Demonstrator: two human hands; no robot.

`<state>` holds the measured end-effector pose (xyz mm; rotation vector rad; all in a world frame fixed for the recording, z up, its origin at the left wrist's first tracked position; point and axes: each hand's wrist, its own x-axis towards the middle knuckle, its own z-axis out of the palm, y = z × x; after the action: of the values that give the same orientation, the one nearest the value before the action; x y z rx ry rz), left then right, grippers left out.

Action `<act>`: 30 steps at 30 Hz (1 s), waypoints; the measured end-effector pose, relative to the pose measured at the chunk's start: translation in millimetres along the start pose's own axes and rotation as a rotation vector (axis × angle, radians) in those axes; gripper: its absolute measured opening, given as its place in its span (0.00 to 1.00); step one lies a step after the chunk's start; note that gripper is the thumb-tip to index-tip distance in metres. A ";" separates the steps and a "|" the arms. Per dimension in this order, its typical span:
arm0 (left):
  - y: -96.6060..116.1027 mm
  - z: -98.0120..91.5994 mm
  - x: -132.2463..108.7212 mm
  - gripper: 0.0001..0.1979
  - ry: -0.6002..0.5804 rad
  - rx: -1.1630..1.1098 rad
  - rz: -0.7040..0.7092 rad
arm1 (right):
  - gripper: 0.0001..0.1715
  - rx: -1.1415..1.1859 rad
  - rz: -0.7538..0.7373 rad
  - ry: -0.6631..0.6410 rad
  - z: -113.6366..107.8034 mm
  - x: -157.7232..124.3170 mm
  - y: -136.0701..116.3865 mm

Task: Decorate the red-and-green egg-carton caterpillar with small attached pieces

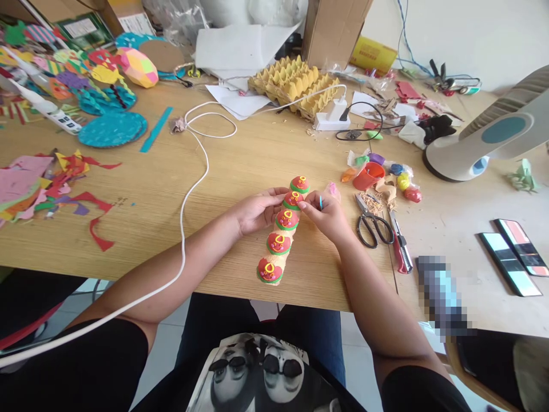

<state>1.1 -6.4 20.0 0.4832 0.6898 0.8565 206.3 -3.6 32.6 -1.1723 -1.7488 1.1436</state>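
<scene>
A strip of egg-carton cups (281, 240) lies on the wooden table (240, 166), each cup topped with a red clay dome ringed in green and marked with a yellow shape. My left hand (257, 210) steadies the strip from the left, fingers curled against the upper cups. My right hand (326, 214) sits on the strip's right side, pinching a small blue piece (321, 201) between thumb and fingers near the second dome.
Black scissors (374, 224) and a red craft knife (401, 243) lie right of my hand. Coloured clay lumps and a red cup (368, 175) sit beyond. A yellow egg tray (295, 83), white cable (193, 189), fan (493, 137) and paper scraps (47, 183) surround.
</scene>
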 end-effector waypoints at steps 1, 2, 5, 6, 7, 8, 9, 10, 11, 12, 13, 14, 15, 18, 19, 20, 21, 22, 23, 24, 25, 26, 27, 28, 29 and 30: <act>-0.3 0.3 0.0 0.07 -0.003 0.001 0.000 | 0.32 -0.001 -0.002 0.004 0.7 0.2 0.8; -0.5 0.7 -0.1 0.07 -0.006 0.003 0.000 | 0.32 -0.003 -0.005 0.010 1.2 0.3 1.5; -0.9 1.4 -0.5 0.07 -0.006 0.005 -0.003 | 0.33 -0.011 -0.010 0.024 1.9 0.2 2.2; -0.9 1.5 -0.7 0.07 -0.005 0.006 -0.005 | 0.33 -0.013 -0.009 0.027 2.0 0.1 2.1; -1.0 1.6 -0.8 0.07 -0.004 0.006 -0.006 | 0.33 -0.015 -0.008 0.028 2.0 0.0 1.8; -1.2 1.6 -1.0 0.07 -0.003 0.006 -0.006 | 0.32 -0.015 -0.007 0.029 2.0 -0.1 1.6; -1.3 1.7 -1.1 0.08 -0.003 0.005 -0.004 | 0.32 -0.013 -0.006 0.029 2.1 -0.2 1.3; -1.5 1.9 -1.2 0.08 -0.001 0.003 -0.002 | 0.33 -0.009 -0.005 0.031 2.4 -0.3 1.1; -1.7 2.1 -1.4 0.08 0.003 0.003 0.000 | 0.33 -0.003 -0.003 0.034 2.7 -0.5 1.0; -1.8 2.6 -1.5 0.08 0.008 0.002 0.001 | 0.33 0.005 0.000 0.036 3.0 -0.6 0.9; -1.8 3.1 -1.6 0.07 0.014 0.002 0.002 | 0.34 0.018 0.006 0.038 3.2 -0.8 0.8; -1.7 3.6 -1.8 0.07 0.019 0.001 0.003 | 0.34 0.039 0.015 0.037 3.3 -0.9 0.9; -1.5 4.0 -1.9 0.07 0.024 0.000 0.005 | 0.35 0.072 0.026 0.036 3.1 -0.9 1.1; -0.7 4.1 -1.6 0.08 0.032 -0.012 0.020 | 0.38 0.221 0.045 0.083 0.4 -0.3 2.9; -0.4 3.7 -1.3 0.09 0.036 -0.018 0.026 | 0.39 0.275 0.048 0.113 -1.1 0.1 3.9; -0.1 3.2 -1.0 0.09 0.039 -0.023 0.030 | 0.40 0.325 0.055 0.140 -2.9 0.7 5.0; 0.1 2.6 -0.7 0.09 0.041 -0.027 0.034 | 0.40 0.368 0.069 0.159 -4.8 1.2 6.0; 0.3 2.2 -0.5 0.08 0.044 -0.030 0.037 | 0.40 0.407 0.090 0.166 -6.5 1.6 6.8; 0.5 2.0 -0.4 0.08 0.047 -0.032 0.040 | 0.39 0.445 0.113 0.161 -8.0 1.9 7.3; 0.7 2.0 -0.4 0.08 0.048 -0.032 0.043 | 0.39 0.483 0.133 0.148 -9.0 2.1 7.4; 0.9 2.2 -0.6 0.08 0.048 -0.029 0.046 | 0.38 0.522 0.148 0.127 -9.7 2.0 7.1; 1.2 2.6 -0.8 0.07 0.047 -0.024 0.049 | 0.36 0.562 0.155 0.098 -9.9 1.8 6.5; 1.4 3.2 -1.0 0.07 0.047 -0.019 0.054 | 0.34 0.600 0.156 0.061 -9.8 1.4 5.7; 1.6 3.7 -1.2 0.07 0.047 -0.015 0.058 | 0.32 0.636 0.151 0.021 -9.4 0.9 4.9; 1.8 4.2 -1.4 0.07 0.047 -0.013 0.060 | 0.30 0.666 0.143 -0.015 -9.0 0.3 4.2; 1.9 4.6 -1.5 0.07 0.048 -0.014 0.063 | 0.28 0.688 0.135 -0.043 -8.5 -0.1 3.6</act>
<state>2.7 -7.0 24.9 0.4750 0.7148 0.9338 215.1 -0.7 32.0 -0.8417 -1.1517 1.6803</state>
